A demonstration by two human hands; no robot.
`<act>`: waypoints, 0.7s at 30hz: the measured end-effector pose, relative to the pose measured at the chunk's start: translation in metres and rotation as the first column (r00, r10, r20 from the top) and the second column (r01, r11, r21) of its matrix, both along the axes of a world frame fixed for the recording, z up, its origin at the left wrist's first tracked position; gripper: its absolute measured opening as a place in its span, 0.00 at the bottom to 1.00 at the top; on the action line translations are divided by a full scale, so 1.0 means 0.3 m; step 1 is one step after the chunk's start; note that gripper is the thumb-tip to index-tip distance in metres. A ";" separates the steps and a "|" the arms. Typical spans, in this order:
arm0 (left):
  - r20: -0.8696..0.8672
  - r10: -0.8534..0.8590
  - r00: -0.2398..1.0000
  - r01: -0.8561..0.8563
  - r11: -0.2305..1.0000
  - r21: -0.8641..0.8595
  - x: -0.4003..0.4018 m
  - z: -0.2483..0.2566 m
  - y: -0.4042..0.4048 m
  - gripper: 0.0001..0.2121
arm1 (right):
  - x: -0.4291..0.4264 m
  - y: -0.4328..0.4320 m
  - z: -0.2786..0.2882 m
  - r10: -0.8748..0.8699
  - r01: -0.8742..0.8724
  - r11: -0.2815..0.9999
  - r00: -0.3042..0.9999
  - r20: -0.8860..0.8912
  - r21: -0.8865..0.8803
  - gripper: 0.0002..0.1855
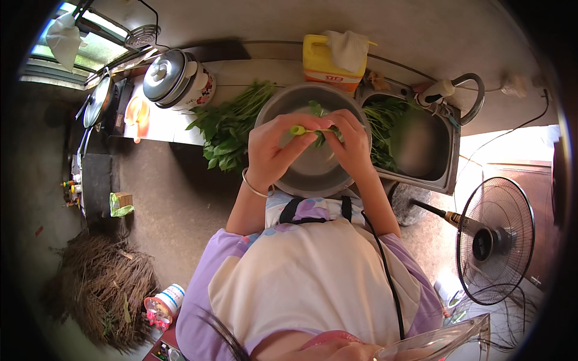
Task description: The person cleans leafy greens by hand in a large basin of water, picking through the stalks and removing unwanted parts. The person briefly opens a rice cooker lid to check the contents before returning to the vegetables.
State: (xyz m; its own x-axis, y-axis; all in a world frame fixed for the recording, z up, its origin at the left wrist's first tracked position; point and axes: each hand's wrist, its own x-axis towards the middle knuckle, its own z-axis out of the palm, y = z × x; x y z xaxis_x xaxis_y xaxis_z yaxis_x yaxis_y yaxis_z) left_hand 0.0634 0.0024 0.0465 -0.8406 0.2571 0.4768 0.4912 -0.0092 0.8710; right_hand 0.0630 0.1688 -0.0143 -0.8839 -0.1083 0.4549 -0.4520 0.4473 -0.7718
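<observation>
Over a wide metal basin [316,170], my left hand [274,143] pinches a green hollow stem [298,130] between thumb and fingers. My right hand [351,137] meets it fingertip to fingertip and grips the leafy end, where small green leaves [316,108] stick out. A bangle circles my left wrist. Left of the basin, a heap of long-stemmed leafy greens [230,135] lies on the counter, its leaves hanging over the front edge. More leafy greens [381,131] lie to the basin's right, in the left part of the steel sink [447,149].
Behind the basin stands a yellow jug [316,56] with a cloth [350,49] draped on it. A lidded pot [165,74] and an orange ladle [136,113] sit at the left. The faucet [472,99] arches over the sink. A standing fan [494,241] is at right, dry brushwood [106,289] at lower left.
</observation>
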 end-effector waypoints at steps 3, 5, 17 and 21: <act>-0.223 -0.038 0.974 0.016 0.995 -0.097 -0.004 0.001 -0.012 0.05 | -0.012 -0.003 -0.011 -0.021 0.035 0.994 0.989 -0.143 0.100 0.12; -0.361 -0.085 0.929 0.022 0.984 -0.176 -0.005 0.005 -0.010 0.07 | -0.019 -0.011 -0.035 -0.052 0.076 0.992 0.973 -0.223 0.099 0.12; -0.434 -0.038 0.900 -0.081 0.965 -0.251 0.015 0.007 -0.001 0.05 | -0.042 -0.004 -0.059 -0.030 0.077 0.987 0.949 -0.313 0.139 0.14; -0.020 0.136 0.991 -0.137 0.986 -0.096 0.013 -0.064 -0.021 0.13 | -0.048 0.004 -0.047 0.010 0.021 0.986 0.983 -0.182 0.167 0.18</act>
